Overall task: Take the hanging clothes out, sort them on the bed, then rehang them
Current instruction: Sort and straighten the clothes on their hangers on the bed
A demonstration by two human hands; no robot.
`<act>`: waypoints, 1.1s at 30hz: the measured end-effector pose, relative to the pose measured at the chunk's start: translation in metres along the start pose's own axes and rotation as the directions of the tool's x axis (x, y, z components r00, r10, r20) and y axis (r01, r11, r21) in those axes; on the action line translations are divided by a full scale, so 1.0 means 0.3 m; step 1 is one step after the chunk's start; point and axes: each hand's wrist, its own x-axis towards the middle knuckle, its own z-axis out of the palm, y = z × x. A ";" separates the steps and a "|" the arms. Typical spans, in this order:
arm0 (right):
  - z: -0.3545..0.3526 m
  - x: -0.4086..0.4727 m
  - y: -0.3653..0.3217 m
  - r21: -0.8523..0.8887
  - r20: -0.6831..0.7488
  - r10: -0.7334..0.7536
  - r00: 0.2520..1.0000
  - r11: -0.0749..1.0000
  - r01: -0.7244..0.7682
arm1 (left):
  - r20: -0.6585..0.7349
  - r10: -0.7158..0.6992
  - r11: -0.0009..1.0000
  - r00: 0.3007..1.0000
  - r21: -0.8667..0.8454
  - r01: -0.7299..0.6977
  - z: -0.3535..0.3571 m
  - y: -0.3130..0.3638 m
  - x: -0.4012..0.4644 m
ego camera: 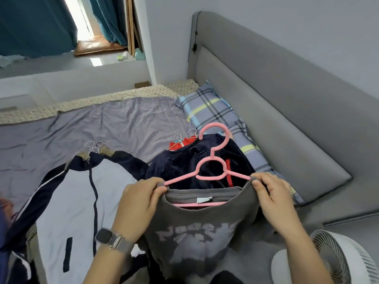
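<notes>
A grey printed T-shirt hangs on a pink plastic hanger held up over the bed. My left hand pinches the shirt's left shoulder at the hanger's arm. My right hand pinches the right shoulder the same way. Behind the shirt lies a dark navy garment on top of a red one, with thin wire hangers poking out. To the left a light blue and navy jacket lies flat with several white hangers at its collar.
A plaid pillow rests against the grey padded headboard on the right. A white fan stands at the lower right. Beyond the bed are a white ledge and teal curtains.
</notes>
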 end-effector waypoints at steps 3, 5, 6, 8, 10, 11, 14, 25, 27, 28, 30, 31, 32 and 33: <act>0.038 0.062 0.003 0.042 -0.005 0.022 1.000 0.999 -0.021 | -0.017 0.005 1.000 1.000 0.020 -0.005 0.019 -0.040 0.081; 0.048 0.139 -0.001 0.063 0.012 0.036 0.999 0.997 -0.037 | -0.123 -0.044 0.998 0.991 -0.049 0.038 0.018 -0.068 0.106; 0.044 0.197 -0.001 0.072 0.008 0.032 0.999 0.997 -0.032 | -0.189 -0.082 0.994 0.979 -0.081 0.067 0.009 -0.079 0.119; 0.019 0.352 0.004 0.096 0.010 -0.001 1.000 0.995 0.000 | -0.278 -0.152 0.984 0.949 -0.128 0.120 -0.010 -0.107 0.154; -0.003 0.535 0.016 0.119 0.083 -0.020 0.996 0.993 0.010 | -0.276 -0.260 0.957 0.926 -0.202 0.208 -0.016 -0.137 0.187; 0.000 0.626 0.023 0.112 0.137 -0.022 0.990 0.994 0.007 | -0.261 -0.312 0.940 0.914 -0.223 0.257 -0.010 -0.149 0.202; 0.126 0.850 0.097 0.060 0.285 -0.008 0.959 0.998 -0.009 | -0.223 -0.423 0.901 0.878 -0.209 0.381 0.047 -0.171 0.240; 0.798 1.204 0.359 -0.299 0.544 0.131 0.829 0.953 0.045 | -0.026 -0.746 0.652 0.665 -0.226 0.723 0.307 -0.266 0.380; 0.881 1.247 0.382 -0.409 0.618 0.217 0.755 0.910 0.073 | -0.043 -0.777 0.621 0.629 -0.217 0.753 0.319 -0.302 0.404; 0.920 1.255 0.380 -0.408 0.655 0.228 0.721 0.909 0.084 | -0.047 -0.790 0.605 0.611 -0.216 0.766 0.324 -0.322 0.410; 0.984 1.236 0.340 -0.319 0.718 0.120 0.686 0.932 0.171 | -0.050 -0.809 0.581 0.586 -0.216 0.784 0.336 -0.355 0.412; 1.010 1.209 0.309 -0.245 0.746 0.037 0.665 0.943 0.223 | -0.050 -0.818 0.569 0.574 -0.217 0.793 0.341 -0.366 0.408; 1.033 1.173 0.276 -0.168 0.777 -0.035 0.629 0.950 0.261 | -0.046 -0.828 0.555 0.559 -0.215 0.804 0.347 -0.377 0.399; 1.052 1.125 0.243 -0.104 0.813 -0.076 0.577 0.956 0.273 | -0.037 -0.838 0.538 0.544 -0.210 0.816 0.354 -0.388 0.386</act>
